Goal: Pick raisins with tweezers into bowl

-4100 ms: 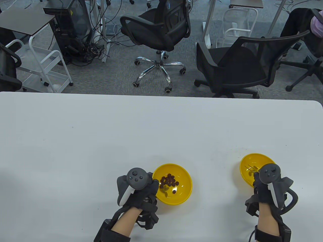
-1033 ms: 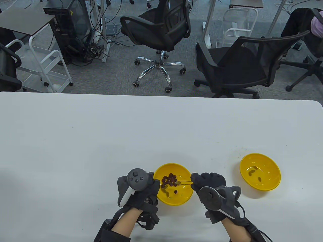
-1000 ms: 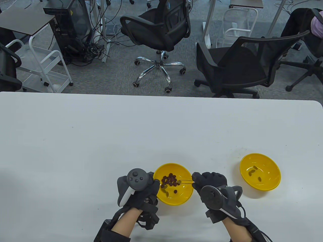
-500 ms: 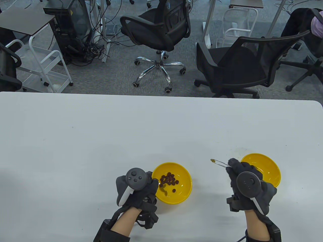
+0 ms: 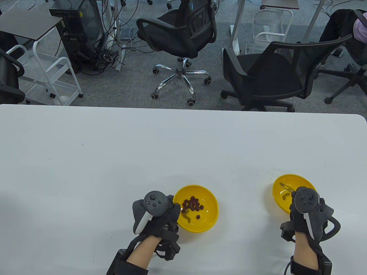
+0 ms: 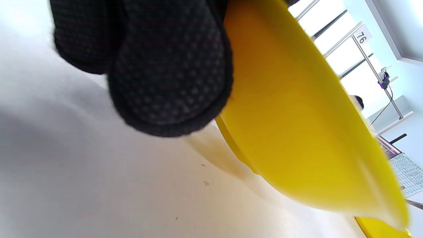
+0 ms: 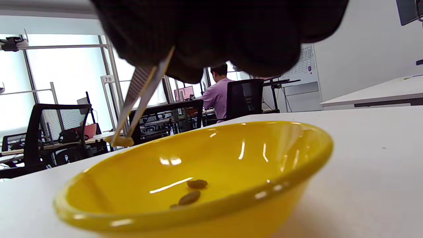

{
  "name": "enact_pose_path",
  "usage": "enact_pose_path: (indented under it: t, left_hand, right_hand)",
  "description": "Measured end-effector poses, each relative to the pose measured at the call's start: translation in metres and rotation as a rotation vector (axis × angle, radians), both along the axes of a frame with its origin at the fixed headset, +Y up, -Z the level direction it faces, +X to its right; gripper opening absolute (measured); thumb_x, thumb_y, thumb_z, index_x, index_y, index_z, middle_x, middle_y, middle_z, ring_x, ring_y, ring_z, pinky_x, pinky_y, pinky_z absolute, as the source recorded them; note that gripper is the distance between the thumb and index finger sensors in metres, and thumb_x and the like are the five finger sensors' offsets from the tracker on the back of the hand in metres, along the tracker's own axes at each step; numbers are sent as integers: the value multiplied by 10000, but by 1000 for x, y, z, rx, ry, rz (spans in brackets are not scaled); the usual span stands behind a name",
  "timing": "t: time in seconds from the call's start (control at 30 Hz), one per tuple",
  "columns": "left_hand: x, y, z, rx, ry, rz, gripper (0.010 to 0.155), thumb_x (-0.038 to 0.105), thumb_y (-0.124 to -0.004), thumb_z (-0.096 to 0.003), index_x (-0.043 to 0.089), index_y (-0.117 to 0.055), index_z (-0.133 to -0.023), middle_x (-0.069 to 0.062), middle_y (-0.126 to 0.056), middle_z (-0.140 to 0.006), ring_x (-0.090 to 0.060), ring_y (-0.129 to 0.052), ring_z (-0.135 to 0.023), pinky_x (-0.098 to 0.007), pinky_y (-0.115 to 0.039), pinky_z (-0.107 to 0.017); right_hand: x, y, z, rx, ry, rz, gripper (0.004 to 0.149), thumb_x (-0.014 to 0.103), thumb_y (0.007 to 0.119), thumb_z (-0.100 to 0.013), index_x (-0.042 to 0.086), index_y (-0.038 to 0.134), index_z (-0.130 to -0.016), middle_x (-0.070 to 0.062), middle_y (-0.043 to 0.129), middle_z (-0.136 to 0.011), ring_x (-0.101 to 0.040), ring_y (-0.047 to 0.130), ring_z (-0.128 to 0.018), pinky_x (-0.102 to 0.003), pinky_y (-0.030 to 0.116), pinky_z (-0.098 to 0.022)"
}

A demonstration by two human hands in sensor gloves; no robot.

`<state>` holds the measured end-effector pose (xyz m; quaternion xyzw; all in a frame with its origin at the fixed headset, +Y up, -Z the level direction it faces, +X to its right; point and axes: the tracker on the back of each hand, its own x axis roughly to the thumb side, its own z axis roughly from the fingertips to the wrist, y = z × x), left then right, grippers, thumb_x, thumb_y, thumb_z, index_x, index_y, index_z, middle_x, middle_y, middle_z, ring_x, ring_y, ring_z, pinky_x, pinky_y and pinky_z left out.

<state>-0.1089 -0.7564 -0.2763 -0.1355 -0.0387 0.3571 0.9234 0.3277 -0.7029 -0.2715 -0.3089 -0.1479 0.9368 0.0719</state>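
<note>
Office or lab: mesh swivel chairs (image 5: 183,37), cable tangle (image 5: 100,57) beside computer tower (image 5: 77,31), white desks (image 5: 183,143).

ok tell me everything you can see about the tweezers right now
The tweezers are thin, flat, pale metal with two blades narrowing to a point. The right hand grips their upper end, so that part is hidden. They slant down over the right yellow bowl, tips above its far rim, not touching it. The tips pinch a small yellowish raisin. In the table view they show as a bright sliver over the bowl.
</note>
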Motion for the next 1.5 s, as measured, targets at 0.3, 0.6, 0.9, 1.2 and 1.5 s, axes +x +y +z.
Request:
enact_pose_path:
  t: [0.3,0.6,0.9,1.2,1.5]
  left_hand:
    - [1,0,0,-2,-2,0,549,306,-581,-566,-73,-550,-962,-143,-1029,-519,-95,-1085,-216,-434,-879,-399]
    - [2,0,0,-5,-5,0,549,306,-581,-566,-73,-550,-962,-144,-1028,-519,-96,-1085,-217,-435,-878,-400]
    - [1,0,0,-3,-3,1,550,307,-580,-566,-72,-549,-963,-142,-1028,-521,-94,-1085,-218,-434,-878,-400]
    - [2,0,0,-2,-7,1,550,307,-580,-567,-72,-547,-964,-143,-1027,-524,-95,-1085,-222,-434,-878,-402]
    - [5,0,2,7,-27,2,552,309,-579,-567,-71,-545,-965,-142,-1027,-524,-93,-1085,-221,-434,-878,-402]
  right_hand:
    - [1,-10,-6,-61,-11,19,436,311,826,-409,117,934,-784,-42,890,-614,-206,935,-454,-552,684,-570]
    - [2,-11,-6,-81,-17,23,439,314,826,-411,121,928,-792,-41,886,-622,-208,935,-458,-552,681,-573]
    - [-6,-2,-2,-26,5,57,444,317,827,-412,119,924,-798,-41,885,-624,-206,935,-460,-551,681,-572]
    - [-42,19,6,101,222,34,447,325,822,-410,123,923,-796,-36,891,-618,-197,942,-456,-549,691,-565]
    - [-118,13,9,29,665,-241,448,328,823,-409,124,924,-794,-34,892,-616,-197,942,-454,-548,692,-564]
